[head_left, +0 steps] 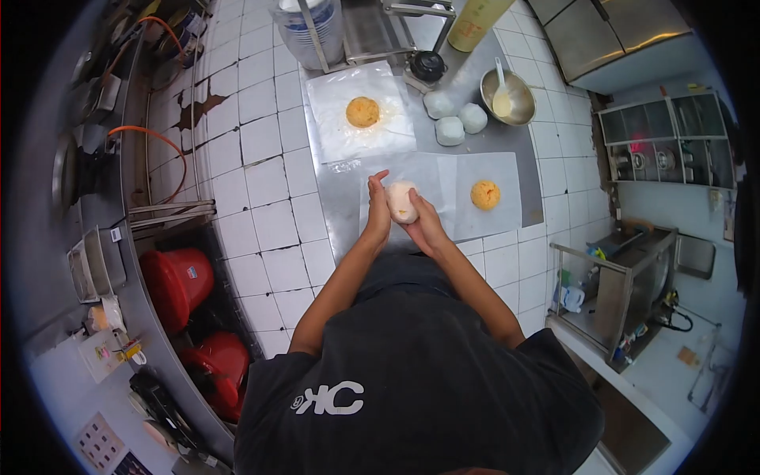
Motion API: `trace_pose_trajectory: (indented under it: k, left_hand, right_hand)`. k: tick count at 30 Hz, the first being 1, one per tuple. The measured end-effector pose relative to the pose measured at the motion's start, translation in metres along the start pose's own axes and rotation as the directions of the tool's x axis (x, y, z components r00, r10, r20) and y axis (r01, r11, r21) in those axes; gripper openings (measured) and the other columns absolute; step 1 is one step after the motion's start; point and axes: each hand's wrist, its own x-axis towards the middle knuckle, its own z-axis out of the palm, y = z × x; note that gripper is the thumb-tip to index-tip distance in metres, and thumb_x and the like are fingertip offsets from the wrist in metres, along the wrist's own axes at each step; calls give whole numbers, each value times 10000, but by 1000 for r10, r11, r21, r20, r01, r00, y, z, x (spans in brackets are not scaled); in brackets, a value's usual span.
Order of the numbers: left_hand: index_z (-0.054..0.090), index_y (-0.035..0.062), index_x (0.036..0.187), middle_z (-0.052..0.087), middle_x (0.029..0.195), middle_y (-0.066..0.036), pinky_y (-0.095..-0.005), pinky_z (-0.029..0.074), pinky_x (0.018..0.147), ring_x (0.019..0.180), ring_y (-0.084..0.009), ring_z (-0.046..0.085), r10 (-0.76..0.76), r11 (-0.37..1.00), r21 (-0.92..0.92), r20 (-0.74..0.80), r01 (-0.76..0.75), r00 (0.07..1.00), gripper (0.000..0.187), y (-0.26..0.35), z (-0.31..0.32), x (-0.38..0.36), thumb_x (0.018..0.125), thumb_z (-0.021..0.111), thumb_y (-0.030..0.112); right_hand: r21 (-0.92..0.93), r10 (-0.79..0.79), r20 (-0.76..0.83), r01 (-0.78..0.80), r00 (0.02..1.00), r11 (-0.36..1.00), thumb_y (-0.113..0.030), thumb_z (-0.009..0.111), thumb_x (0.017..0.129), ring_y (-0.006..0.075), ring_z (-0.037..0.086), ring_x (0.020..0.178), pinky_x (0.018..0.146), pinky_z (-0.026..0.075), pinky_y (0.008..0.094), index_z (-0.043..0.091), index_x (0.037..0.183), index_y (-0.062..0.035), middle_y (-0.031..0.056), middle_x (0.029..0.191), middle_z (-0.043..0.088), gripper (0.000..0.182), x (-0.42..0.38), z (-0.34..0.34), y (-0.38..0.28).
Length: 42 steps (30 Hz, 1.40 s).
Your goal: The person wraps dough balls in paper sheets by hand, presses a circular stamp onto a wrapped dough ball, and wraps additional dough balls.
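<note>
A pale, whitish dough ball (401, 201) with a small orange-yellow patch on its near side is held between my two palms. My left hand (378, 210) presses on its left side, fingers stretched forward. From the right, my right hand (426, 226) cups the ball with its thumb against it; its other fingers are partly hidden. Below lies a translucent sheet (434, 170) on the metal table (518, 146). An orange, crumbly round patty (485, 195) rests on the sheet to the right. Another flat orange round (362, 112) sits on a plastic sheet (323, 95) farther away.
Three pale dough balls (450, 131) stand behind the sheets, beside a metal bowl (522, 99) with a light-coloured spoon (501, 103). A metal press-like device with a black knob (427, 66) and a plastic-lined bucket (310, 36) are at the back. Red tubs (178, 285) stand left.
</note>
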Motion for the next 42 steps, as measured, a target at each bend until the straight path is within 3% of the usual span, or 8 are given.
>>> trace_pose_trajectory:
  k: [7,15,18,20,21,26,40,42]
  left_hand:
    - [525,113,1443,593,1187,-91,-315,463,939,1104,-176,577,47,986,139,315,-95,948,646,29,19,-9,1108,278,608]
    - [560,84,1410,663,1211,-120,-346,508,922,1081,-197,650,-72,984,178,262,25,962,431,-16,80,-10,1104,497,381]
    - [520,109,1487,582,1412,-208,-429,462,1059,1304,-323,566,215,699,667,145,-256,966,517,-54,75,-12,1059,566,397]
    - [402,144,1596,328,1637,-257,-508,302,1216,1525,-423,302,318,-25,957,280,-288,906,660,-78,62,-19,1030,586,429]
    - [290,176,1655,106,1721,-243,-569,176,1250,1577,-467,107,238,-33,974,224,-222,945,791,-93,49,-22,999,611,478]
    - [257,200,1668,79,1721,-258,-617,123,1246,1583,-468,78,351,43,998,-61,49,934,834,-114,20,-37,990,593,551]
    - [450,209,1582,217,1702,-205,-587,179,1232,1575,-417,155,386,142,989,-27,-30,922,711,-105,0,-56,950,721,391]
    - [497,170,1545,329,1656,-186,-581,192,1223,1552,-418,208,454,345,933,-69,-103,888,592,-102,6,-60,996,672,306]
  right_hand:
    - [124,-17,-15,18,1000,992,-462,514,1091,201,564,1308,1111,458,391,501,1454,-74,87,1426,582,532,-10,-46,-62]
    - [85,3,-2,-3,1000,996,-389,528,1101,216,580,1299,1100,467,396,509,1439,-2,109,1401,594,514,-7,-137,-147]
    - [94,-23,0,23,1000,995,-384,527,1102,215,586,1290,1099,470,397,521,1429,-3,107,1391,602,502,-9,-180,-173]
    - [117,-26,-1,26,1000,993,-382,526,1102,212,588,1284,1093,474,397,528,1422,-3,106,1379,609,495,-13,-203,-185]
    - [79,-24,-16,25,1000,997,-384,526,1102,211,590,1281,1092,475,398,531,1419,-5,105,1376,610,494,-17,-212,-191]
    - [-24,-2,-19,1,1000,1000,-395,526,1102,211,592,1277,1091,478,399,538,1410,-10,99,1367,616,493,-31,-241,-210]
    - [37,33,14,-34,999,999,-436,551,1082,219,582,1299,1119,466,418,549,1395,-47,83,1377,617,499,-28,-202,-175]
    - [37,3,-12,-2,1000,999,-432,556,1081,218,585,1294,1116,468,416,549,1396,-48,83,1376,619,497,-25,-203,-179]
